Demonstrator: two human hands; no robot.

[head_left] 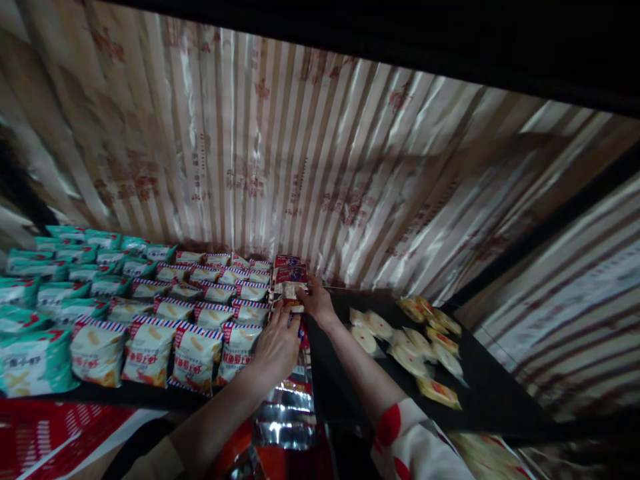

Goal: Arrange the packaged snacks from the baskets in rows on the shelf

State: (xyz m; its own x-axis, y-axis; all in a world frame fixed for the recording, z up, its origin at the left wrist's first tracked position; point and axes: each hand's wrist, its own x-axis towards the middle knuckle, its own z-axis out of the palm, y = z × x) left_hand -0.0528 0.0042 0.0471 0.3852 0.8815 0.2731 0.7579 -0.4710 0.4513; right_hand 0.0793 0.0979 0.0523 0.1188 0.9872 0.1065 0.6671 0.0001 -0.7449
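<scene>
Red packets [290, 274] — row at black shelf's [495, 393] back edge, beside striped bags [197, 353] | right hand [319, 303]: thumb and fingers pinching one packet's end | left hand [280, 340]: fingertips at its front — closure can't tell

Bright sheen up on the striped plastic-looking sheet [280, 133], crinkled all over; below it, a smooth, matt black shelf [345, 373]. Teal snack bags [37, 363] in creased plastic film, softly glossy; dark red packets [290, 273], same shiny film look. And the silver packaging [287, 415]: mirror-bright, foil-like! Soft, matt cloth on the red-spotted sleeve [413, 440].
</scene>
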